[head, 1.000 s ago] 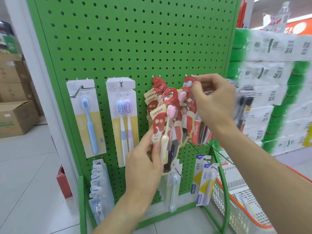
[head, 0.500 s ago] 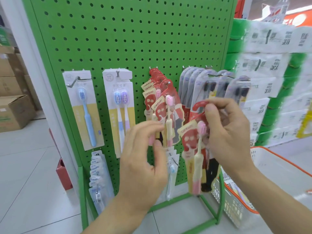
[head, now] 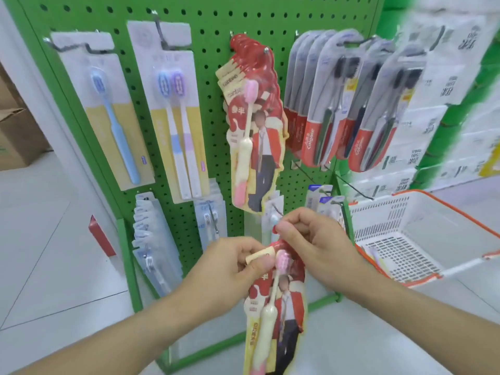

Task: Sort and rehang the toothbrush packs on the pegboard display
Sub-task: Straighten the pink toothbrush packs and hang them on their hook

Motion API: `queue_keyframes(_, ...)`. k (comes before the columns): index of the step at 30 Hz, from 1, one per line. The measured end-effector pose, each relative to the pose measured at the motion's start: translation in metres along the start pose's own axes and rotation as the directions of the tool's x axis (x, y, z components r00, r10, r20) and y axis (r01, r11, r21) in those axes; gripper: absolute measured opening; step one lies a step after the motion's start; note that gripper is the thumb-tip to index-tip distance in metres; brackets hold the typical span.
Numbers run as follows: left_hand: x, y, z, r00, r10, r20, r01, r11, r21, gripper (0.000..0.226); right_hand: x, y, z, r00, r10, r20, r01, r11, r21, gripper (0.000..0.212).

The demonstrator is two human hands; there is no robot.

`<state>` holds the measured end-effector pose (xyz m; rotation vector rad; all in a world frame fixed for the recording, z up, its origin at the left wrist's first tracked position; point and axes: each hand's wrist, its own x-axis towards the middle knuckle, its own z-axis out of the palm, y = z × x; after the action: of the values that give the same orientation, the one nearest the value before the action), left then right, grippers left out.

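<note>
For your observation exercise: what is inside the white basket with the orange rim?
Inside the white basket, mostly bare slotted floor shows, with a few flat packs at the near left corner. The right hand and forearm cover that corner, so they cannot be identified.

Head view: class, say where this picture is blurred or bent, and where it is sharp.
Head view: the stacked white and green paper packs at right are smeared by blur; the green pegboard's edges bow with wide-angle distortion; the hanging red card toothbrush packs read fairly sharp; lighting is even, without hard shadows.
</note>
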<state>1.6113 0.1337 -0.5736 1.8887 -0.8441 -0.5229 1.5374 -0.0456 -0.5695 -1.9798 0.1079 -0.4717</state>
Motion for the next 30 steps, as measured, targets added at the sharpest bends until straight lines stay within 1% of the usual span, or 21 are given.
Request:
queue_keyframes(1, -0.001, -0.004, 0.000, 0.995, -0.055, 0.089, 0.058, 0.998, -0.033, 0.009, -0.001, 0.007, 0.002, 1.000, 0.015, -0.006, -0.015, 1.000, -0.011, 0.017)
queue_keyframes(2, -0.002, -0.007, 0.000, 0.984, -0.088, 0.157, 0.097, 0.994, -0.050, 0.018, -0.002, 0.012, 0.004, 0.999, 0.039, -0.020, -0.039, 0.999, 0.006, 0.017)
queue_keyframes(3, -0.003, -0.010, 0.000, 0.975, -0.106, 0.196, 0.119, 0.991, -0.054, 0.024, -0.002, 0.014, 0.005, 0.997, 0.070, -0.033, -0.069, 0.997, 0.047, 0.017)
queue_keyframes(5, -0.004, -0.010, -0.001, 0.976, -0.120, 0.182, 0.132, 0.990, -0.056, 0.021, -0.001, 0.015, 0.008, 0.992, 0.119, -0.032, -0.114, 0.985, 0.126, 0.017)
queue_keyframes(6, -0.003, -0.011, -0.002, 0.979, -0.122, 0.164, 0.134, 0.989, -0.060, 0.016, 0.000, 0.015, 0.007, 0.993, 0.117, -0.010, -0.115, 0.987, 0.115, 0.017)
queue_keyframes(8, -0.003, -0.014, -0.002, 0.983, -0.124, 0.137, 0.132, 0.990, -0.052, 0.007, 0.003, 0.017, 0.001, 0.990, 0.090, 0.105, -0.092, 0.996, 0.009, 0.017)
queue_keyframes(10, -0.003, -0.015, 0.001, 0.982, -0.137, 0.131, 0.142, 0.990, -0.028, 0.011, 0.003, 0.019, -0.007, 0.958, 0.116, 0.263, -0.104, 0.993, -0.062, 0.015)
queue_keyframes(12, -0.005, -0.015, 0.004, 0.981, -0.149, 0.127, 0.152, 0.988, -0.012, 0.015, 0.000, 0.021, -0.012, 0.916, 0.171, 0.362, -0.170, 0.985, -0.034, 0.018)
queue_keyframes(13, -0.005, -0.016, 0.005, 0.981, -0.159, 0.115, 0.161, 0.987, -0.011, 0.016, -0.001, 0.022, -0.013, 0.905, 0.191, 0.379, -0.205, 0.979, -0.003, 0.024)
queue_keyframes(15, -0.005, -0.019, 0.005, 0.981, -0.183, 0.070, 0.185, 0.983, -0.012, 0.014, -0.003, 0.024, -0.014, 0.898, 0.220, 0.380, -0.259, 0.965, 0.053, 0.032)
queue_keyframes(16, -0.004, -0.020, 0.006, 0.980, -0.196, 0.045, 0.197, 0.980, -0.022, 0.014, -0.003, 0.025, -0.014, 0.899, 0.220, 0.379, -0.266, 0.961, 0.072, 0.029)
queue_keyframes(18, -0.002, -0.018, 0.005, 0.977, -0.213, 0.014, 0.213, 0.975, -0.059, 0.015, -0.004, 0.027, -0.015, 0.907, 0.200, 0.370, -0.246, 0.966, 0.082, 0.018)
queue_keyframes(19, -0.002, -0.016, 0.006, 0.977, -0.215, 0.015, 0.215, 0.974, -0.074, 0.017, -0.004, 0.028, -0.014, 0.913, 0.187, 0.363, -0.230, 0.970, 0.081, 0.016)
queue_keyframes(21, -0.001, -0.012, 0.007, 0.977, -0.211, 0.031, 0.213, 0.973, -0.086, 0.021, -0.005, 0.027, -0.012, 0.928, 0.166, 0.333, -0.202, 0.976, 0.076, 0.018)
queue_keyframes(25, 0.000, -0.008, 0.010, 0.986, -0.161, 0.050, 0.162, 0.987, -0.017, 0.040, -0.010, 0.023, -0.004, 0.942, 0.153, 0.299, -0.189, 0.977, 0.097, 0.028)
queue_keyframes(27, 0.001, -0.007, 0.009, 0.989, -0.136, 0.053, 0.137, 0.991, -0.006, 0.042, -0.011, 0.022, -0.002, 0.939, 0.175, 0.296, -0.223, 0.965, 0.135, 0.025)
queue_keyframes(29, 0.002, -0.005, 0.008, 0.992, -0.117, 0.052, 0.117, 0.993, 0.010, 0.042, -0.010, 0.021, -0.002, 0.927, 0.218, 0.305, -0.283, 0.941, 0.188, 0.014)
queue_keyframes(30, 0.002, -0.006, 0.008, 0.992, -0.111, 0.052, 0.110, 0.994, 0.026, 0.041, -0.011, 0.021, -0.002, 0.921, 0.229, 0.316, -0.302, 0.931, 0.204, 0.012)
